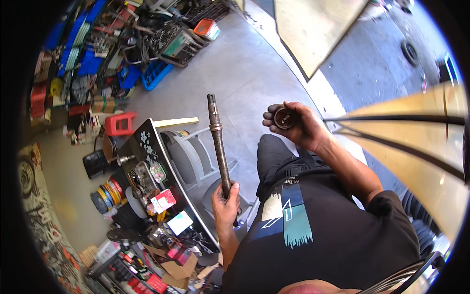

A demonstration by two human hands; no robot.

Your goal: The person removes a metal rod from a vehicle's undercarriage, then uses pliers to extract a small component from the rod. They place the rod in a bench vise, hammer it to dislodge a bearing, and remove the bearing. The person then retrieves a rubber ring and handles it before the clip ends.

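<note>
Wrapped round the lower end of a long metal shaft [219, 152] is my left hand [225, 205]. The shaft stands nearly upright in view, with a ringed collar near its top and a narrower, slotted tip. My right hand [309, 128] cradles a round, cup-shaped metal part [284, 118], its hollow side facing up. The inside of the cup looks rusty brown, with a small lighter shape in it that I cannot make out. The fingertips round the cup look blackened. Shaft and cup are apart.
Left of me stands a dark table [161, 142] with tools and boxes, grey chairs [188, 157] beside it. A red stool [120, 123], blue crate [155, 74] and parts-laden shelves [93, 49] lie farther left. An open cardboard box [178, 268] sits lower left; a tyre [409, 53] lies far right.
</note>
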